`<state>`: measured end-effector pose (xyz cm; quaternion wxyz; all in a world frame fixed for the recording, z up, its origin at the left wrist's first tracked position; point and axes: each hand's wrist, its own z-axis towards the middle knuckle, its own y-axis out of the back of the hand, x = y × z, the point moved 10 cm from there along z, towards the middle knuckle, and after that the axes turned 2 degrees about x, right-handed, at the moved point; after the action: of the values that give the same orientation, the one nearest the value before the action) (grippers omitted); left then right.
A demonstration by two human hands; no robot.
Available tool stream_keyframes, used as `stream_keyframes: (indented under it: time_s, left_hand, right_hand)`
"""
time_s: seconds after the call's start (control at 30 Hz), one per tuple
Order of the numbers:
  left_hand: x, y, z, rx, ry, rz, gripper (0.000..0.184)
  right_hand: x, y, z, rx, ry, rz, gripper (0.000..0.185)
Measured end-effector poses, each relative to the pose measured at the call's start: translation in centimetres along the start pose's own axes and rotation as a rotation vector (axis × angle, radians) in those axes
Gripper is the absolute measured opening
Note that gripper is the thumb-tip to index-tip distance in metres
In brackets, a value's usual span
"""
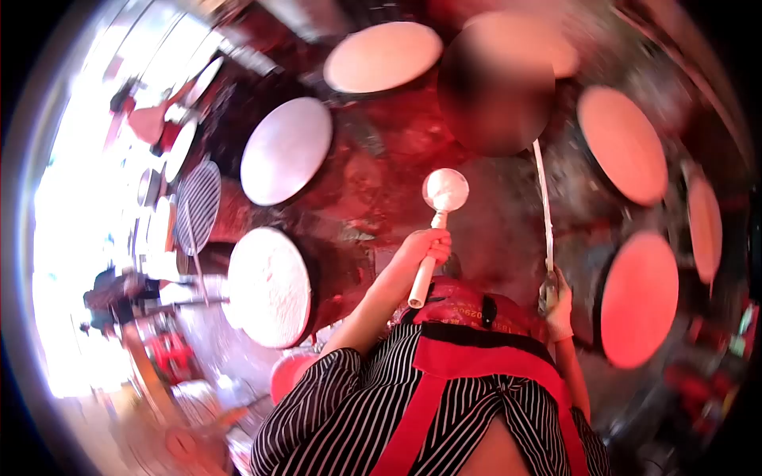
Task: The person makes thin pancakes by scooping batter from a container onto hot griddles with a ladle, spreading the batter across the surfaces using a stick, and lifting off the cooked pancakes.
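Observation:
My left hand [425, 247] is closed around the pale tube-like handle of a ladle [446, 190]. The ladle's round bowl points away from me, and the lower end of the handle sticks out beneath my fist. On the other side, my right hand [558, 305] grips the near end of a long thin stick [544, 202] that looks coated in white. A greyish piece shows at that grip, too small to make out. The stick's far end runs up to a dark blurred round patch. Neither tool touches a pale-topped round vessel.
Large round vessels with pale tops stand around me, including a near-left one [271, 287], a far-left one [286, 151] and a near-right one [640, 300]. A slatted round rack [198, 206] is at left. Two people [119, 297] [151, 119] appear in the bright area beyond.

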<state>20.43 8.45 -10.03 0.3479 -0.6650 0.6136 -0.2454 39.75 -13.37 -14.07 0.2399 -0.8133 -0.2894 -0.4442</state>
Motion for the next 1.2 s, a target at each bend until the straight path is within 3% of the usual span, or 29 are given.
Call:
stream_keyframes:
  time_s: [0.1,0.17,0.2,0.23,0.3,0.33,0.4,0.43,0.47,0.53,0.6,0.63,0.67,0.7,0.83,0.87,0.9,0.97,1.03,1.1,1.13,1.17,1.2]
  left_hand:
    - [-7.7,3.2,-2.2,-0.060,-0.195,-0.036,0.009]
    - [-13.5,6.5,-3.9,-0.153,-0.349,0.086,0.015]
    - [-16.8,7.6,-5.8,-0.271,-0.470,0.151,0.014]
    - [-21.5,6.2,-10.1,-0.497,-0.729,0.597,0.016]
    - [-29.8,7.9,-14.8,-0.962,-0.995,1.081,0.024]
    - [-31.2,2.8,-19.0,-1.223,-1.009,1.289,0.027]
    - [-35.5,-1.3,-21.9,-1.286,-1.208,1.534,0.021]
    - [-37.7,-2.3,-22.5,-1.328,-1.246,1.602,0.018]
    - [-38.6,-3.1,-22.9,-1.357,-1.210,1.632,0.017]
    - [-41.1,-3.8,-22.8,-1.422,-1.183,1.633,0.015]
    - [-43.2,-2.9,-21.5,-1.460,-1.167,1.526,0.015]
    - [-44.6,-2.3,-20.8,-1.477,-1.156,1.481,0.015]
    - [-46.2,-0.8,-20.0,-1.485,-1.234,1.433,0.015]
    - [-47.7,2.2,-18.7,-1.447,-1.179,1.204,0.018]
    - [-51.7,9.0,-13.1,-1.422,-1.206,0.745,0.023]
    - [-52.4,10.1,-12.0,-1.392,-1.234,0.624,0.022]
    - [-53.0,11.7,-11.0,-1.400,-1.202,0.532,0.024]
    - [-54.0,12.3,-11.9,-1.735,-1.345,0.787,0.025]
    - [-55.2,12.5,-12.9,-1.792,-1.314,0.720,0.026]
    - [-56.2,12.4,-14.8,-1.800,-1.356,0.673,0.027]
    - [-56.7,12.6,-15.9,-1.780,-1.411,0.649,0.027]
    - [-56.6,12.5,-17.0,-1.758,-1.468,0.623,0.027]
    - [-56.7,12.8,-17.9,-1.596,-1.573,0.487,0.026]
  right_hand:
    - [1.4,-7.1,8.9,0.221,0.176,-0.418,0.042]
    - [8.0,-16.8,9.7,0.532,0.586,-0.563,0.042]
    - [11.1,-21.9,9.3,0.646,0.552,-0.632,0.046]
    - [13.1,-27.0,9.8,0.749,0.600,-0.764,0.053]
    - [18.2,-36.4,8.4,0.947,1.091,-0.757,0.053]
    - [19.9,-40.2,8.4,0.885,1.293,-0.894,0.053]
    - [22.0,-46.6,10.5,0.715,1.465,-1.129,0.049]
    - [22.8,-49.4,12.5,0.730,1.372,-1.145,0.046]
    - [23.5,-51.0,13.8,0.773,1.418,-0.951,0.046]
    - [23.5,-53.9,18.2,0.934,1.142,-0.720,0.044]
    - [20.5,-55.2,23.2,1.111,0.503,-0.646,0.043]
    - [18.2,-54.2,25.0,1.075,0.057,-0.644,0.042]
    - [16.3,-54.3,26.9,1.077,-0.060,-0.580,0.041]
    - [13.3,-53.9,28.7,1.071,-0.179,-0.520,0.041]
    - [8.0,-54.1,32.1,1.060,-0.217,-0.314,0.040]
    - [7.5,-55.4,34.2,1.014,0.254,-0.380,0.040]
    - [8.1,-55.9,33.5,0.994,0.413,-0.461,0.041]
    - [9.1,-57.6,32.3,0.916,0.640,-0.589,0.043]
    - [9.2,-61.1,32.0,0.867,0.622,-0.857,0.044]
    - [10.9,-65.6,31.0,0.854,0.635,-0.772,0.044]
    - [8.3,-68.2,32.7,0.881,0.609,-0.716,0.044]
    - [6.6,-69.4,33.6,0.918,0.445,-0.617,0.043]
    - [4.9,-70.5,34.4,0.934,0.283,-0.518,0.042]
